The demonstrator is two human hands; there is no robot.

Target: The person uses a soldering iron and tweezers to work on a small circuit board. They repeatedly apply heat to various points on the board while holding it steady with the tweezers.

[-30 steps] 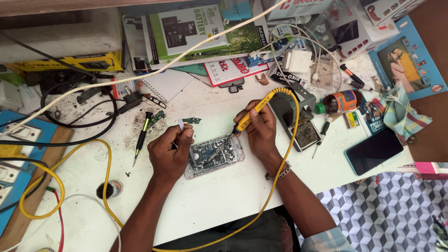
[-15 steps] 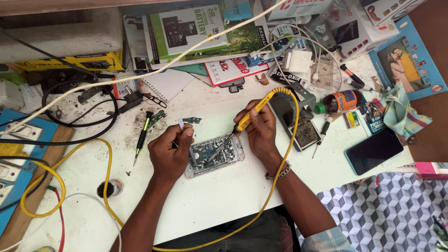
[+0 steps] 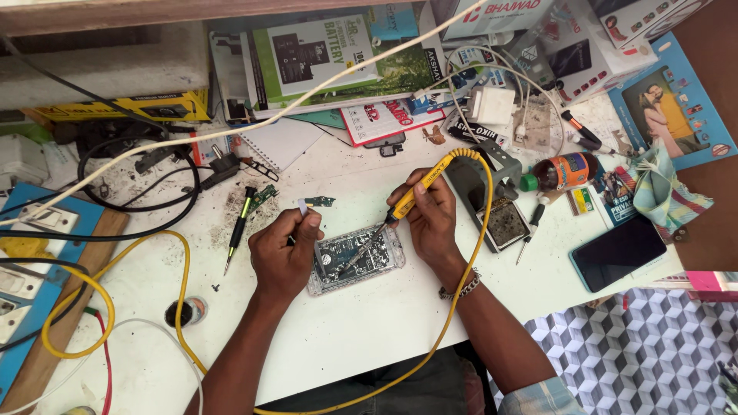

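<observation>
— Right hand [image 3: 432, 217]?
— Wrapped around a yellow-handled soldering iron [image 3: 406, 204], fingers pressed together on the grip, metal tip slanting down onto the green circuit board in a clear plastic phone case [image 3: 355, 258].
— Left hand [image 3: 284, 250]?
— Resting against the case's left edge, fingertips pinched on a small white strip [image 3: 303, 205]; whether something else sits in that pinch, cannot tell.
— Position of the case?
— Flat on the white worktable [image 3: 369, 330], between both hands, well in from the front edge.
— Open room?
— Bare table in front of the case, toward the body. Yellow cord [image 3: 477, 238] looping just right of the right wrist. Black-and-green screwdriver [image 3: 239, 228] near on the left; grey soldering stand with dirty sponge [image 3: 503, 219] close on the right; dark smartphone [image 3: 618, 251] well apart by the right edge.
</observation>
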